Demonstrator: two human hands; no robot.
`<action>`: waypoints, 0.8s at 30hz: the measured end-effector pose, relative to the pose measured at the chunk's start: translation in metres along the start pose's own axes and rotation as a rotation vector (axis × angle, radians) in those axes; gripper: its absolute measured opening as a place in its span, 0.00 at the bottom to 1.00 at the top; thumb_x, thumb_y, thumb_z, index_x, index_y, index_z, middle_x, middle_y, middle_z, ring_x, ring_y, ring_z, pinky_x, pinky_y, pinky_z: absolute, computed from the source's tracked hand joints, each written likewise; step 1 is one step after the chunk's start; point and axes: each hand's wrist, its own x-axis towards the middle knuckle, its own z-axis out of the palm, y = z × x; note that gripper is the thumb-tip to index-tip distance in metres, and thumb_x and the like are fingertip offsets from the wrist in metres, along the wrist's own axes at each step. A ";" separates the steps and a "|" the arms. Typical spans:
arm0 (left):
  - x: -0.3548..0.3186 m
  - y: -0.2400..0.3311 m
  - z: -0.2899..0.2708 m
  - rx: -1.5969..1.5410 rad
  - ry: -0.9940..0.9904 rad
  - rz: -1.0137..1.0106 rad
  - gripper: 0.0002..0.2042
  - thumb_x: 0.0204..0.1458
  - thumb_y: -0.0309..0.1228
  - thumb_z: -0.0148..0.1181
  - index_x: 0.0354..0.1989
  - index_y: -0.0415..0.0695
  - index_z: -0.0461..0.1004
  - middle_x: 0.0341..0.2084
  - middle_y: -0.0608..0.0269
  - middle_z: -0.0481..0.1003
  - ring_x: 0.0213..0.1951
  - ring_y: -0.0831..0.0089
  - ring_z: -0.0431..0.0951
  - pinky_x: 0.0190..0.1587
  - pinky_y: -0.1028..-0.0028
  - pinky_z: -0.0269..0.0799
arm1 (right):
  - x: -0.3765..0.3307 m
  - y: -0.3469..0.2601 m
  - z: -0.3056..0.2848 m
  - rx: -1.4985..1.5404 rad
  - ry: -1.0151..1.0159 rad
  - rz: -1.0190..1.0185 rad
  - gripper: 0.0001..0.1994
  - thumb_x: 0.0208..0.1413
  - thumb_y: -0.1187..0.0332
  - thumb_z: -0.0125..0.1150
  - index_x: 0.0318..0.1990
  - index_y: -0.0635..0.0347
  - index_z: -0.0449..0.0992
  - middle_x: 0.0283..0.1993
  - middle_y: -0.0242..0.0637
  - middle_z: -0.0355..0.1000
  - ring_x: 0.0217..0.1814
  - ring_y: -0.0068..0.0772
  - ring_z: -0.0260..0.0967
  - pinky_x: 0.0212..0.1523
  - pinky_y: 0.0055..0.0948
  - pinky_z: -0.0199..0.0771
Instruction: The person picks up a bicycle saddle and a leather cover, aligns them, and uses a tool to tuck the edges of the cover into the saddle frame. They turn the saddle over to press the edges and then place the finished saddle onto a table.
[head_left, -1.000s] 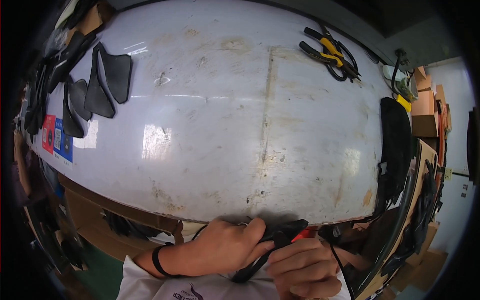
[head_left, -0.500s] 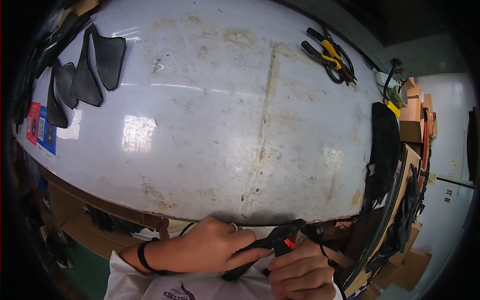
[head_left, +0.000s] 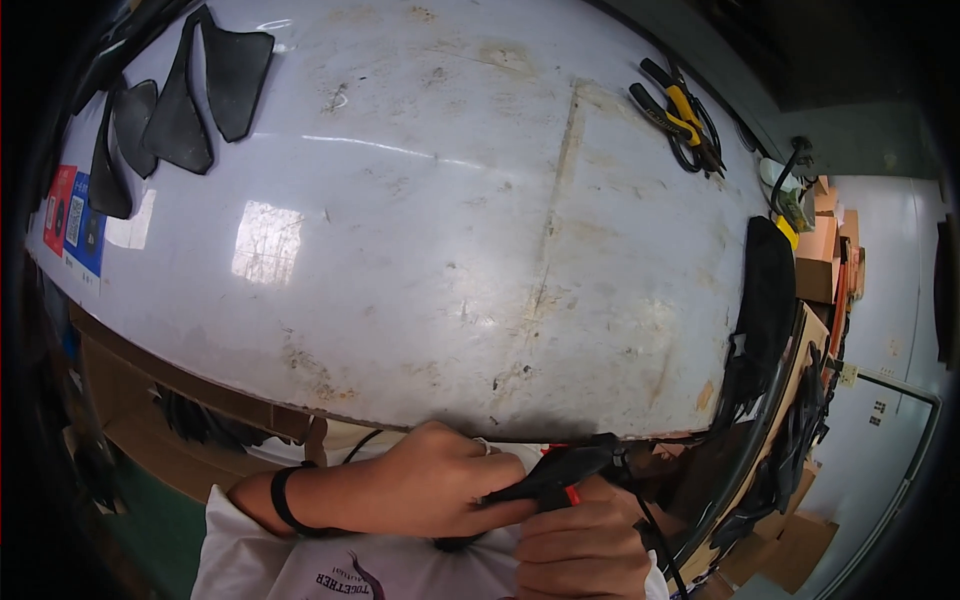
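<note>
Beside the table's near edge, close to my body, my left hand (head_left: 435,478) is closed on a black, curved, flat-looking piece (head_left: 568,466). The piece points to the right, with its dark far end above my other hand. Just below it, my right hand (head_left: 585,548) is wrapped around a black tool with a red part (head_left: 572,495). Most of that tool is hidden inside the fist, so its kind cannot be made out. The two hands are close together, and the tool's red part shows right under the black piece.
A scuffed white table (head_left: 400,250) fills the middle. Several black shaped pieces (head_left: 180,130) lie at its far left, near a red and blue printed sheet (head_left: 75,225). Yellow-and-black pliers (head_left: 685,115) rest at the far right. Black fabric (head_left: 760,300) hangs along the right edge; cardboard boxes (head_left: 818,250) stand beyond.
The view has turned slightly. My right hand has shifted a little left, nearer my left hand. The black piece now shows broader above the right fist, and both hands keep their grip.
</note>
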 end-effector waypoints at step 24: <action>-0.011 -0.009 0.012 -0.009 0.087 0.061 0.15 0.47 0.35 0.72 0.28 0.43 0.69 0.14 0.60 0.72 0.17 0.58 0.76 0.18 0.62 0.69 | -0.002 0.000 0.020 0.146 -0.219 0.020 0.13 0.62 0.68 0.66 0.33 0.61 0.67 0.21 0.34 0.69 0.19 0.29 0.71 0.24 0.35 0.81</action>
